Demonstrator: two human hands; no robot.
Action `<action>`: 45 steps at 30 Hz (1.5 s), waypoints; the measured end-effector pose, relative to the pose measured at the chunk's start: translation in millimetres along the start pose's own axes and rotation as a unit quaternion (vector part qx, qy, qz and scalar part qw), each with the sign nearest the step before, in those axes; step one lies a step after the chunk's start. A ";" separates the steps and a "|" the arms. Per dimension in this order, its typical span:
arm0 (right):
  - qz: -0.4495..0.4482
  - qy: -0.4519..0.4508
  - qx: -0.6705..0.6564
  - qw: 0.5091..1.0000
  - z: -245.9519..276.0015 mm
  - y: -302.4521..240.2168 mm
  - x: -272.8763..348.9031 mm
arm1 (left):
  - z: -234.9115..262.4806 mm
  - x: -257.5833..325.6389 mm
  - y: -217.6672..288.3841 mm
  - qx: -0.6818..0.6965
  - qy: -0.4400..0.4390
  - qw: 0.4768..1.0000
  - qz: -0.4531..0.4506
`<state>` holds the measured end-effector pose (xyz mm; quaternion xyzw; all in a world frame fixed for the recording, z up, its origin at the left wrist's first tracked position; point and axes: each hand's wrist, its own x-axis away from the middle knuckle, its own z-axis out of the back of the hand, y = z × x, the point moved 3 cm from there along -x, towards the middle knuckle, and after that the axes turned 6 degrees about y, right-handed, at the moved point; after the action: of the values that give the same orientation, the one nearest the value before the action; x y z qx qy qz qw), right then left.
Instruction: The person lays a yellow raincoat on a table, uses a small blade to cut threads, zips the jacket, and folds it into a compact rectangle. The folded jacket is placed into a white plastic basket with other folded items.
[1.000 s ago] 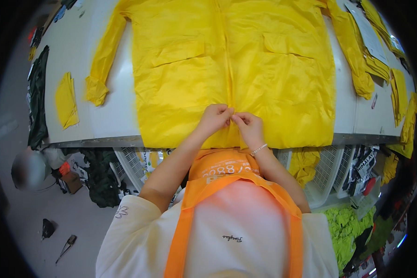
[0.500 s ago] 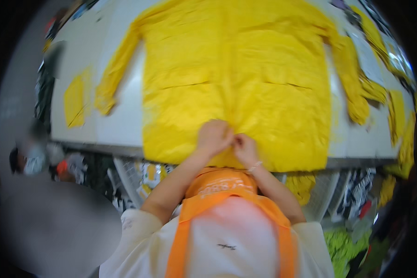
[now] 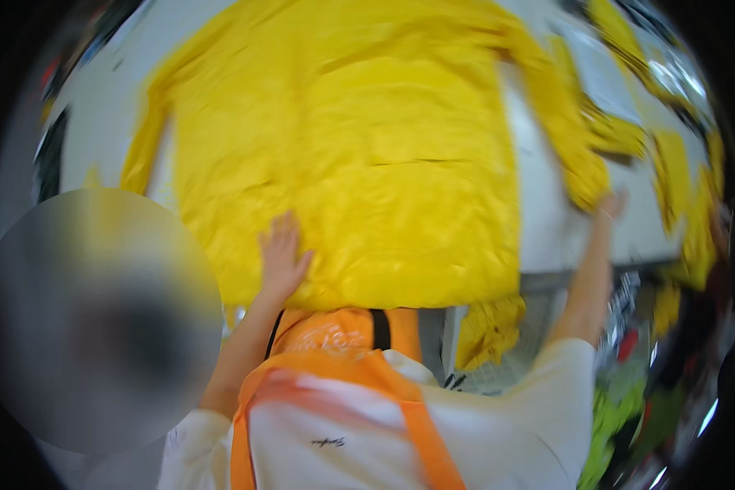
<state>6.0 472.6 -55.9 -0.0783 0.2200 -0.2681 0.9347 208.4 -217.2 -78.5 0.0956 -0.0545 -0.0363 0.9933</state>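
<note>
1. Far over at the left edge of the frame, dark green cloth hangs at the side of the pale worktop; below it, a large round blur hides whatever lies there.
2. Next comes my yellow jacket, spread front up across the upper and middle part of the frame, one sleeve running down its left side.
3. My left hand lies palm down on the jacket's lower front, left of the frame's centre, its fingers loosely fanned and the thumb well apart from them, gripping nothing.
4. Under the hem, at the lower centre, I see my orange apron over my white shirt.
5. Right of centre, a pocket flap crosses the jacket, and below the worktop's edge yellow cloth sits in a white basket.
6. My right hand is reached out just beside the cuff of the other sleeve; it is blurred, so I cannot tell whether its fingers are closed or touch the fabric.
7. Toward the right edge lie a white sheet and folded yellow pieces, with lime-green cloth at the lower right.
</note>
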 end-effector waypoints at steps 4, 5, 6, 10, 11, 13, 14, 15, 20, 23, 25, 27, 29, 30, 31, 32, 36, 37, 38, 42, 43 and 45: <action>-0.002 -0.143 0.221 0.965 -54.1 113.1 -31.3 | 15.9 11.7 5.3 0.030 -0.037 0.999 0.012; -0.008 -0.162 0.247 0.955 -65.8 128.9 -31.6 | 18.1 18.5 8.7 0.017 -0.029 0.999 0.011; -0.023 -0.167 0.261 0.951 -74.6 141.0 -31.2 | 20.9 24.3 10.4 0.009 -0.020 1.000 0.004; -0.187 -0.148 0.184 0.953 -88.2 135.1 -33.0 | 16.9 55.2 26.5 0.028 -0.012 0.999 0.034; -0.207 -0.080 0.214 0.951 -81.7 154.3 -40.7 | 17.6 56.4 30.0 0.030 -0.006 0.999 0.031; -0.267 0.072 0.265 0.924 -61.9 209.9 -51.2 | 20.4 36.6 14.0 0.100 0.033 0.994 0.003; -0.289 0.076 0.185 0.936 -65.5 195.2 -46.4 | 30.0 43.0 5.6 0.143 0.056 0.988 0.025; -0.313 0.079 0.106 0.941 -57.8 181.8 -46.0 | 41.8 48.7 -7.3 0.186 0.081 0.978 0.043; -0.161 0.077 -0.511 0.841 19.5 21.7 10.2 | 79.5 9.9 -154.9 0.096 0.286 0.918 0.256; -0.026 0.019 -0.308 0.951 54.3 -138.8 95.2 | 87.4 -30.6 -191.2 0.091 0.157 0.920 0.347; 0.004 -0.063 -0.354 0.933 55.1 -240.5 175.8 | 82.5 -45.1 -200.0 0.119 0.079 0.920 0.366; 0.023 -0.167 -0.398 0.902 45.2 -334.4 261.7 | 76.4 -47.8 -209.6 0.147 0.062 0.919 0.361; 0.031 -0.274 -0.421 0.864 36.0 -417.3 343.4 | 62.2 -50.5 -236.4 0.278 0.046 0.897 0.341; 0.035 -0.323 -0.426 0.844 33.0 -451.5 380.1 | 54.2 -49.0 -245.9 0.342 0.034 0.879 0.331; 0.034 -0.368 -0.423 0.827 26.7 -484.3 414.4 | 50.5 -48.8 -251.1 0.344 0.025 0.881 0.325; 0.026 -0.395 -0.455 0.797 30.4 -516.5 441.3 | 50.1 -51.6 -255.6 0.345 0.017 0.884 0.316; 0.061 -0.443 -0.425 0.787 29.9 -591.8 493.6 | 53.6 -58.8 -267.9 0.351 0.002 0.894 0.280; 0.090 -0.454 -0.381 0.801 27.3 -601.5 496.8 | 49.4 -59.3 -274.1 0.378 0.000 0.885 0.272; 0.118 -0.463 -0.334 0.812 24.8 -610.9 499.5 | 41.8 -59.7 -280.1 0.404 -0.001 0.876 0.263; 0.137 -0.455 -0.293 0.830 23.4 -638.0 502.7 | 24.4 -61.9 -291.4 0.461 0.000 0.856 0.236; 0.159 -0.445 -0.293 0.831 23.4 -640.1 503.2 | 26.6 -62.9 -292.2 0.465 -0.009 0.854 0.233; 0.203 -0.426 -0.292 0.832 27.6 -639.0 504.0 | 31.7 -61.9 -291.4 0.474 -0.026 0.850 0.228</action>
<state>103.1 -335.8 -48.5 -0.4081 -0.1212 0.0642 0.9026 125.4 -503.3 -110.3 0.5388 -0.1109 0.2189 0.8059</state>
